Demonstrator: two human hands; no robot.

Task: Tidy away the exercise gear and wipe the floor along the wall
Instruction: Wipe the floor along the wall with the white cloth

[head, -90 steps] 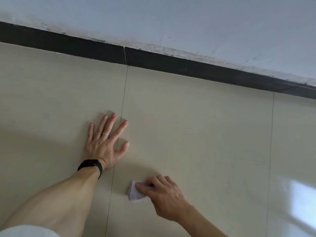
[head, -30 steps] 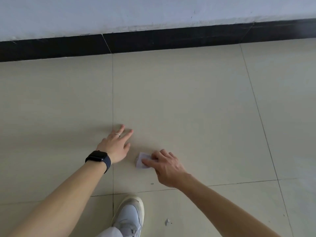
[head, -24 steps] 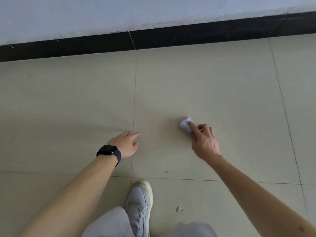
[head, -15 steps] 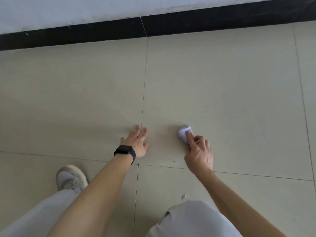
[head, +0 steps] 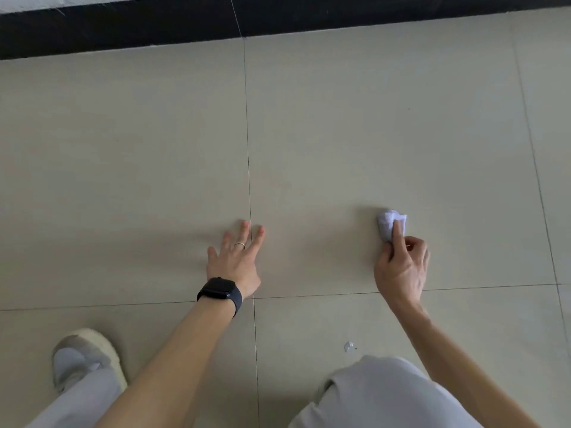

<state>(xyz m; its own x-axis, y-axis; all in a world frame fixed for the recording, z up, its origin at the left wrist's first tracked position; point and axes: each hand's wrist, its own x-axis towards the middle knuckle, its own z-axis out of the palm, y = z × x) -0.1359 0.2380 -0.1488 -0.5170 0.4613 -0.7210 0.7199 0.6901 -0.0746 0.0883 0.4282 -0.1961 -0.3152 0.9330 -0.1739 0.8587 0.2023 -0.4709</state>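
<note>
**Wad swept out to the right, away from the braced hand**

The wad of tissue (head: 386, 222) lies on the pale tiled floor (head: 340, 134), on the tile to the right of the long grout line (head: 247, 134). Half a second ago it sat just beside the left hand. Now it is well apart from that hand, further right and a little nearer the wall. It is a crumpled white lump with no clear long axis.

The right hand (head: 401, 267) holds it down. The forefinger lies straight over the top, pointing toward the wall, the thumb nips the wad's left side, and the other fingers are curled into the palm.

The left hand (head: 236, 261) has stayed where it was, flat on the floor across the grout line, with fingers straight and spread. It wears a thin ring (head: 239, 244) and a black watch (head: 221, 291) whose face is dark.

A black skirting board (head: 278, 13) runs along the top edge. Nearer the person are a pale shoe (head: 83, 353), a bent knee (head: 377, 393) in light trousers, and a small white scrap (head: 348, 345) on the tile.
</note>
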